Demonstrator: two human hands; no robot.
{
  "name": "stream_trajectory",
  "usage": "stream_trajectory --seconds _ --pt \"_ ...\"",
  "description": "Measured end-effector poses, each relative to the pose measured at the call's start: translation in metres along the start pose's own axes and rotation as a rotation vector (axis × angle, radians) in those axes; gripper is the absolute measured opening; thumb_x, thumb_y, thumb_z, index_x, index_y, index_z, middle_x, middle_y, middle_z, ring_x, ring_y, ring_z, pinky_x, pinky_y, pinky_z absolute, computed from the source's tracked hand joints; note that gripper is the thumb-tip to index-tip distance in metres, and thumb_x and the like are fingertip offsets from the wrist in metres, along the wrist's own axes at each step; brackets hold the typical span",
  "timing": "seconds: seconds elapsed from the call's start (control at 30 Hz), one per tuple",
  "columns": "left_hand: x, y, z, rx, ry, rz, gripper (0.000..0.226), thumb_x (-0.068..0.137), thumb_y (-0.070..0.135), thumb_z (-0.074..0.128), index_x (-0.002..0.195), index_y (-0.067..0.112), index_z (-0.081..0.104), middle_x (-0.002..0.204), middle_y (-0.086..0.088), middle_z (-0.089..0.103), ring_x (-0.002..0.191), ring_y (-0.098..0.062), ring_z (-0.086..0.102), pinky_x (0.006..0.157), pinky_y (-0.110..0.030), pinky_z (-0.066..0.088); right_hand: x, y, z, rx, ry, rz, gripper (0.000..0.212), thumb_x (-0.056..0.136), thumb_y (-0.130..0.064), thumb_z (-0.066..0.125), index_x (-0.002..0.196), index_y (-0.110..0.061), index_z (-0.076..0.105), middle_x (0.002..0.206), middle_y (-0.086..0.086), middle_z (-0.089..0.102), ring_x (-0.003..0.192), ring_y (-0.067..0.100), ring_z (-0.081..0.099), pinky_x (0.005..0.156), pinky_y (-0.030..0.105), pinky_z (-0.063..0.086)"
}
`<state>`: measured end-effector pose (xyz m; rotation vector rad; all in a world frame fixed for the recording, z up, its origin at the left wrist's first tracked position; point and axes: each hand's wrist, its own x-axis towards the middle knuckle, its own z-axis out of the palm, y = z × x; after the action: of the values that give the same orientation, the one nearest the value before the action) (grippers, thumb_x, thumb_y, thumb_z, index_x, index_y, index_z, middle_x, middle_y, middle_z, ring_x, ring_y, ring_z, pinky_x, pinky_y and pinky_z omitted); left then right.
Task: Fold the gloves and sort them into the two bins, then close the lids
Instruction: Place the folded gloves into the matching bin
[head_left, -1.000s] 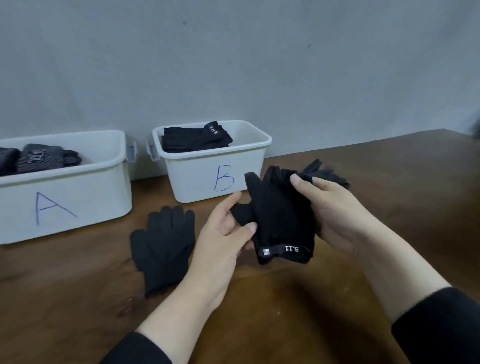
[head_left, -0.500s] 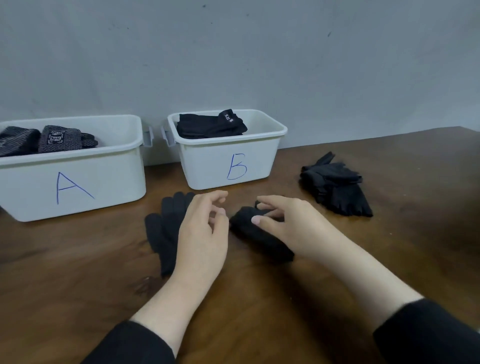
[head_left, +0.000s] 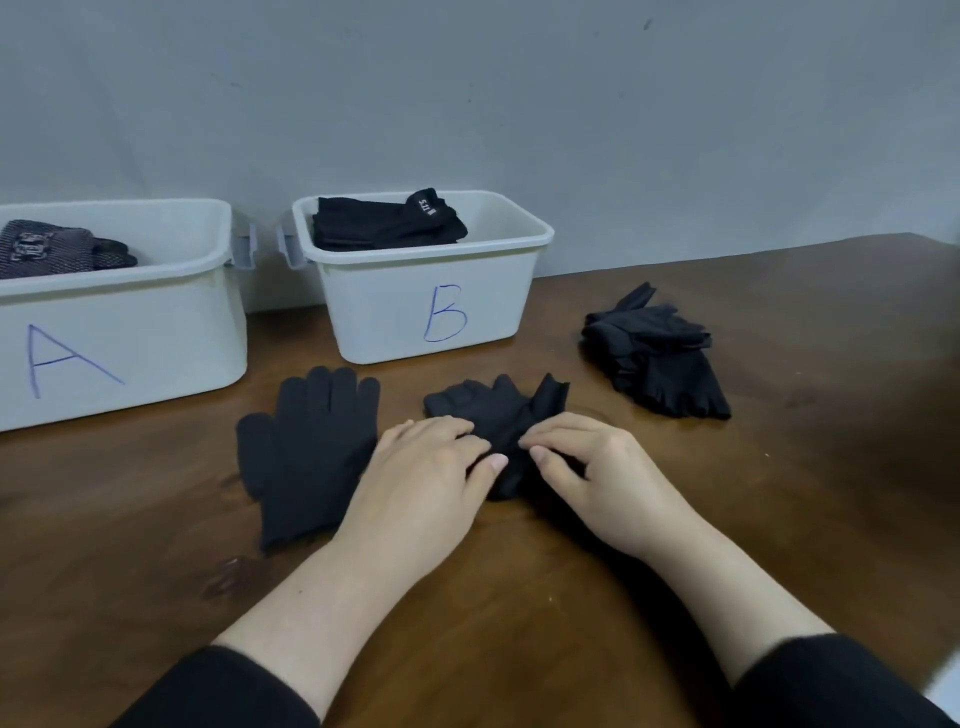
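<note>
A crumpled black glove (head_left: 498, 415) lies on the brown table in front of bin B. My left hand (head_left: 426, 478) and my right hand (head_left: 597, 478) pinch its near end from either side, fingers curled. A flat black knit glove (head_left: 306, 452) lies to the left of my left hand. A pile of black gloves (head_left: 654, 358) sits to the right. White bin A (head_left: 130, 322) holds grey patterned gloves (head_left: 47, 249). White bin B (head_left: 415, 312) holds folded black gloves (head_left: 384, 223).
Both bins stand open against a grey wall, with grey latches (head_left: 244, 249) between them. No lids are in view. Bare table (head_left: 519, 597) shows around my forearms and at the right.
The glove held up in both hands came down onto the table. My hands now pinch its near end. The camera view shifted so the bins sit further right.
</note>
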<state>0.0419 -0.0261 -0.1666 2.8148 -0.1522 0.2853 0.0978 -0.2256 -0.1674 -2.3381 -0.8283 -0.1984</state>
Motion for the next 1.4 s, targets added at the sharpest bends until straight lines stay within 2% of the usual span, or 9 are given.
stream_trajectory --seconds 0.17,0.33,0.57,0.7,0.9,1.03,1.13,1.27,1.4 --pt "0.007 0.017 0.006 -0.015 -0.079 0.08 0.046 0.104 0.053 0.031 0.142 0.038 0.052 0.15 0.017 0.043 0.14 -0.005 0.035 0.117 -0.029 0.02 0.012 0.027 -0.013 -0.081 0.318 -0.007 0.017 0.1 -0.02 0.059 0.105 -0.015 0.075 0.106 -0.01 0.067 0.102 0.005 0.06 0.093 0.025 0.05" --pt "0.018 0.019 0.013 0.011 -0.03 0.059 0.043 0.104 0.05 0.036 0.143 0.038 0.049 0.144 0.019 0.047 0.133 -0.004 0.04 0.112 -0.026 0.024 0.028 0.069 -0.029 -0.261 0.47 0.123 0.015 0.096 -0.02 0.066 0.108 -0.015 0.073 0.11 -0.002 0.067 0.106 0.019 0.06 0.098 0.05 0.048" --pt "0.028 0.026 0.017 -0.029 -0.031 0.04 0.049 0.104 0.053 0.03 0.146 0.036 0.047 0.152 0.018 0.043 0.141 -0.003 0.033 0.118 -0.024 0.014 0.072 0.083 -0.031 -0.512 0.292 0.298 0.043 0.1 -0.04 0.058 0.138 -0.02 0.059 0.141 0.001 0.059 0.134 0.024 0.05 0.123 0.047 0.015" --pt "0.026 0.021 0.014 -0.019 -0.029 0.036 0.051 0.103 0.056 0.026 0.148 0.04 0.043 0.154 0.02 0.038 0.143 -0.001 0.028 0.116 -0.024 0.016 0.088 0.09 -0.028 -0.592 0.231 0.448 0.041 0.101 -0.043 0.055 0.137 -0.023 0.058 0.139 0.002 0.058 0.132 0.028 0.047 0.115 0.054 0.021" --pt "0.028 0.019 0.016 0.003 -0.019 0.042 0.051 0.103 0.056 0.025 0.149 0.04 0.042 0.153 0.018 0.038 0.142 -0.003 0.027 0.116 -0.028 0.017 0.088 0.104 -0.029 -0.558 0.388 0.421 0.024 0.102 -0.024 0.051 0.099 -0.022 0.075 0.111 -0.002 0.064 0.107 0.024 0.052 0.103 0.048 0.027" --pt "0.027 0.017 0.016 -0.076 0.034 0.037 0.052 0.102 0.056 0.028 0.149 0.039 0.041 0.151 0.02 0.039 0.141 0.0 0.028 0.116 -0.025 0.015 0.081 0.094 -0.041 -0.424 0.643 0.212 0.019 0.104 -0.019 0.052 0.106 -0.017 0.07 0.112 0.001 0.065 0.105 0.025 0.053 0.091 0.042 0.031" --pt "0.026 0.015 0.013 -0.23 0.119 0.013 0.052 0.1 0.055 0.03 0.149 0.039 0.04 0.148 0.022 0.043 0.137 0.003 0.033 0.116 -0.024 0.021 0.071 0.069 -0.049 -0.255 0.772 0.022 0.019 0.105 -0.016 0.051 0.114 -0.011 0.067 0.11 0.002 0.065 0.1 0.02 0.056 0.085 0.034 0.045" --pt "0.026 0.013 0.009 -0.471 0.276 -0.057 0.055 0.094 0.058 0.04 0.147 0.048 0.032 0.142 0.026 0.045 0.131 0.003 0.042 0.111 -0.03 0.039 0.054 0.028 -0.05 0.059 0.734 -0.002 0.015 0.105 -0.019 0.05 0.111 -0.024 0.062 0.097 -0.019 0.061 0.092 -0.004 0.058 0.081 0.011 0.045" --pt "0.024 0.016 0.0 -0.451 0.282 0.023 0.073 0.088 0.064 0.056 0.147 0.058 0.012 0.148 0.03 0.035 0.133 0.001 0.04 0.11 -0.031 0.038 0.041 0.006 -0.038 0.076 0.627 -0.176 0.017 0.102 -0.018 0.054 0.109 -0.014 0.069 0.096 -0.017 0.064 0.087 0.002 0.064 0.077 0.014 0.049"
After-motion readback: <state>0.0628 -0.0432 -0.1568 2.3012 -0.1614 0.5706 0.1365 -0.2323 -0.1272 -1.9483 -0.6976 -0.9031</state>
